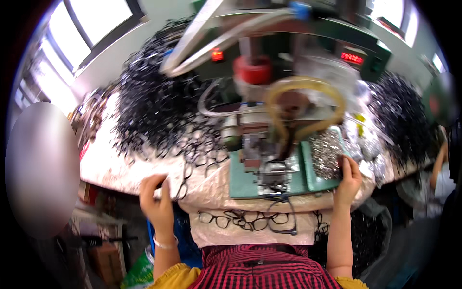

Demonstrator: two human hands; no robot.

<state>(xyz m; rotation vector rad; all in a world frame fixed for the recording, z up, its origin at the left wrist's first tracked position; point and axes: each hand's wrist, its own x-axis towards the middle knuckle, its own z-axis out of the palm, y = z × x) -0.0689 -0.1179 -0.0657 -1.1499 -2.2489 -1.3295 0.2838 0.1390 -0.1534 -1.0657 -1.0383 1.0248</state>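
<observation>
My left hand point(157, 204) is over the table's front edge at the left, its fingers curved and the thumb apart from them, with nothing visible between. Just right of it is a dark eyeglass frame point(183, 188), apparently not gripped. My right hand point(350, 180) is at the right edge of a green tray point(308, 168) of small shiny metal parts point(326, 153). Its fingertips are pressed together; what they hold, if anything, is too small to tell. Between my hands stands a bench machine with a metal fixture point(275, 176). A dark blue eyeglass frame point(292, 216) is right below the fixture.
Several dark eyeglass frames point(215, 219) lie on the cloth before my lap. Big heaps of black frames stand at the left point(154, 91) and right point(399, 115). A yellowish hose point(308, 83) loops across the machine. Another person's arm point(439, 161) shows at far right.
</observation>
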